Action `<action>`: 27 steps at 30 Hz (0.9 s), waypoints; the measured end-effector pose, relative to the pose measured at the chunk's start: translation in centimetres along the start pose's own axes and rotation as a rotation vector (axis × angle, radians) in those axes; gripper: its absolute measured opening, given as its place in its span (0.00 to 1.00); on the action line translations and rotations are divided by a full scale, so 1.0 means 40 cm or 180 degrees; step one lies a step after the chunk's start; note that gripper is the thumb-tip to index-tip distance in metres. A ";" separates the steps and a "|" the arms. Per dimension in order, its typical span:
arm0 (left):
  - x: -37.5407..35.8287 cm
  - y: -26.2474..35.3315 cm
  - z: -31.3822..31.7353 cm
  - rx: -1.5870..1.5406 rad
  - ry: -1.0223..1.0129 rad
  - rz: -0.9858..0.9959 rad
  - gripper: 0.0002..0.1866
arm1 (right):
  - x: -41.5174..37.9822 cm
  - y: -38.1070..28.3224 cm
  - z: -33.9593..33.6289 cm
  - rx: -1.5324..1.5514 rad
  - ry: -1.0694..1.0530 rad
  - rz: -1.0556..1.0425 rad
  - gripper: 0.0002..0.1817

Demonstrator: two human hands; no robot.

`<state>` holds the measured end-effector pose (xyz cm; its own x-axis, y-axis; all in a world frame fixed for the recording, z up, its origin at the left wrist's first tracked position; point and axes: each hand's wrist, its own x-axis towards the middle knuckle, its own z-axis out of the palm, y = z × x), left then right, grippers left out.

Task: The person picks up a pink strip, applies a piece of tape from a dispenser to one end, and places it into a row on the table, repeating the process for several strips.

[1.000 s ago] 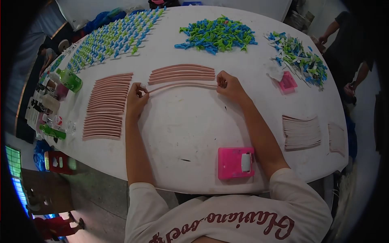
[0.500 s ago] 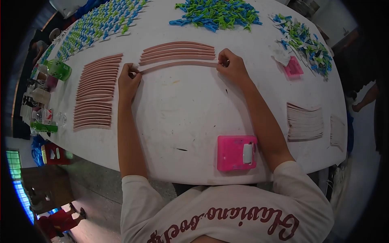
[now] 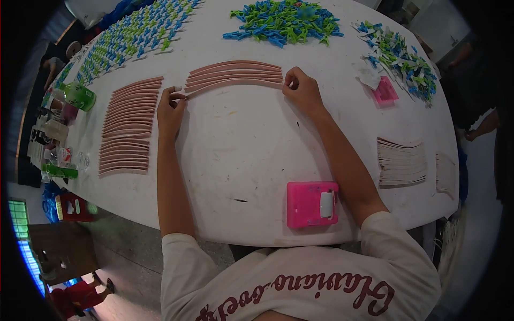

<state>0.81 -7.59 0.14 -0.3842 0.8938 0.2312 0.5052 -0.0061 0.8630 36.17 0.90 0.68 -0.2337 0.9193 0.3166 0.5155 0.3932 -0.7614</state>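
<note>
Sitting near table edge: pink box [image 3: 312, 204]. Lying far side: heap of blue-green clips [image 3: 282, 21]. Standing left: green bottle [image 3: 78, 95]. Resting right: pale stacked sheets [image 3: 401, 162], possibly paper.

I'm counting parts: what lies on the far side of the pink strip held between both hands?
Four more pink strips lie there on the white table; the right hand covers their ends.

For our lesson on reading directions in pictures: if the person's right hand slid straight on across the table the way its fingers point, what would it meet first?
The right hand points up and leftward, pinching the end of a pink strip. Going straight on, it would probably first meet the stacked pink strips beside that one; the heap of blue and green clips lies farther on.
</note>
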 end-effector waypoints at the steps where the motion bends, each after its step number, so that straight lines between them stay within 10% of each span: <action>1: 0.001 -0.004 0.000 0.0001 0.0001 0.0000 0.19 | 0.001 0.004 0.002 0.0001 0.0000 -0.0001 0.10; 27: -0.013 0.007 0.010 0.0155 0.0116 0.0246 0.22 | -0.005 0.015 0.000 0.0079 0.0152 -0.0305 0.10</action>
<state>1.45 -7.87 0.07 -0.3701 0.8746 0.3133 0.5711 -0.0518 0.8192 36.51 0.95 0.18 -0.2411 0.8775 0.4146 0.4718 0.4793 -0.7401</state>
